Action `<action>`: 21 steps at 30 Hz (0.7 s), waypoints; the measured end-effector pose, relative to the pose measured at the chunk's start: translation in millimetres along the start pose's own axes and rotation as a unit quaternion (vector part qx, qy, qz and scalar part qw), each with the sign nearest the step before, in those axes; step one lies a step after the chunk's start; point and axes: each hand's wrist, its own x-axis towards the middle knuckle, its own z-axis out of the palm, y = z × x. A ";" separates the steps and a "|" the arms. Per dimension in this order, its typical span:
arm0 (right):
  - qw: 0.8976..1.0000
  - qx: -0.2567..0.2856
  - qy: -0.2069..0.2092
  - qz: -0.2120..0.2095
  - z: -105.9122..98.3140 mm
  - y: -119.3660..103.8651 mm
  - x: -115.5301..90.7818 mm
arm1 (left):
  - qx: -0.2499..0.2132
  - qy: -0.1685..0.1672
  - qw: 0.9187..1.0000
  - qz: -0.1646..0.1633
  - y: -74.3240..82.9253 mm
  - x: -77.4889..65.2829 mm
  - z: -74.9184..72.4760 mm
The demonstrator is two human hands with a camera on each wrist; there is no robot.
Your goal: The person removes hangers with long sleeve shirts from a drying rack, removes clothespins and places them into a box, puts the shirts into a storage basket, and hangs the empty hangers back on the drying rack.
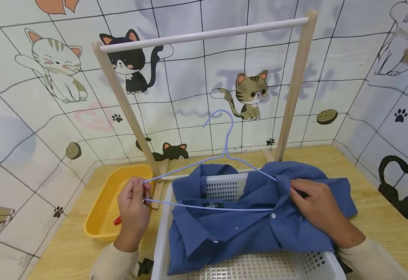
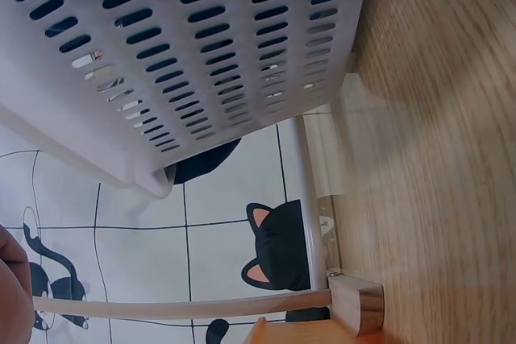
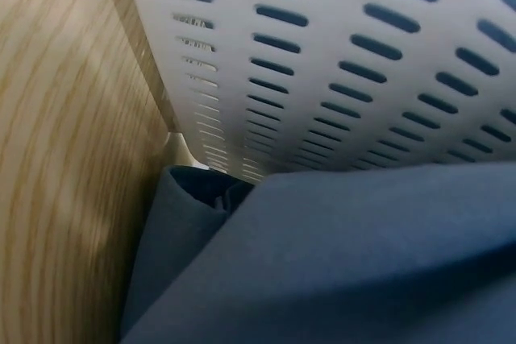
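Head view has the left hand [image 1: 134, 208] pinching the hanger [image 1: 211, 182] at its 9 o'clock corner, right hand [image 1: 316, 208] clamped on the shirt [image 1: 225, 229] shoulder at 3 o'clock over the basket [image 1: 225, 186]; floppy light cloth, springy wire, so I'd grip collar or shoulder seams.

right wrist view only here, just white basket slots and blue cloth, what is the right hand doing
Observer: The right hand grips the blue shirt by its collar opening, where one end of the light blue wire hanger goes in.
Operator: and the left hand
Observer: The left hand pinches the hanger's other end, beside the yellow tray.
Operator: where does the shirt lie
Observer: It lies over the white slotted basket, one sleeve spilling onto the wooden table.
Operator: anything behind
Observer: A wooden rack with a white rail stands behind the basket.
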 end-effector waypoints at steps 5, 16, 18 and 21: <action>1.000 0.007 -0.003 -0.003 0.8 0.0 0.0 | -0.006 0.001 1.000 0.002 0.3 0.4 -3.9; 1.000 0.003 -0.004 -0.001 1.1 -0.6 0.1 | -0.019 0.004 1.000 0.004 1.1 3.3 -6.5; 1.000 -0.001 -0.004 -0.002 1.2 -0.5 0.3 | -0.018 0.006 1.000 0.006 1.2 4.1 -6.9; 1.000 -0.004 -0.005 -0.002 0.5 -1.0 0.5 | -0.009 0.012 1.000 0.007 1.2 5.1 -6.8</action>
